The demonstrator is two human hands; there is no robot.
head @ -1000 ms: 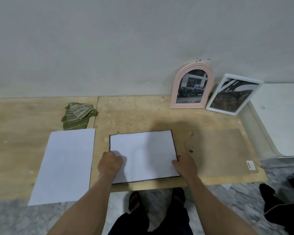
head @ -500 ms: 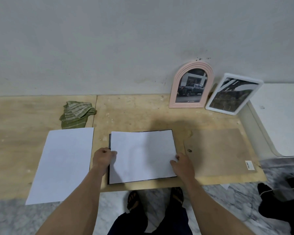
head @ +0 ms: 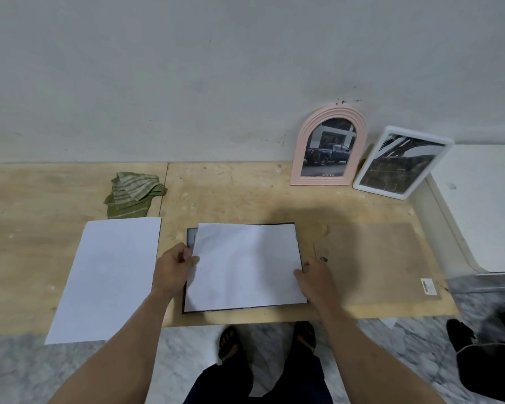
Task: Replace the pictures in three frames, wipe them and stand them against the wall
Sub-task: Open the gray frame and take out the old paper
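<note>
Left hand: the left hand [head: 174,265] reaches in from the lower left, fingers curled, its grip pinching the left edge of the white sheet [head: 245,265] between thumb and fingers.
Right hand: the right hand [head: 314,277] comes in from the lower right; its fingertips touch the sheet's right edge, and how tightly they close cannot be told.
White sheet: it lies over the dark frame [head: 190,237], shifted slightly right, so a strip of the frame shows along the left and bottom edges.
Dark frame: flat on the wooden counter [head: 245,196], near its front edge.
Second sheet: another white paper [head: 105,275] lies flat to the left, its lower corner overhanging the counter edge.
Brown backing board: [head: 373,263] flat on the counter just right of the frame, a small label at its lower right corner.
Pink arched frame: [head: 328,147] upright against the wall [head: 187,83], holding a picture of a dark truck.
White frame: [head: 403,163] leaning tilted beside it, holding a dark picture.
Green cloth: [head: 133,193] crumpled toward the back left of the counter.
</note>
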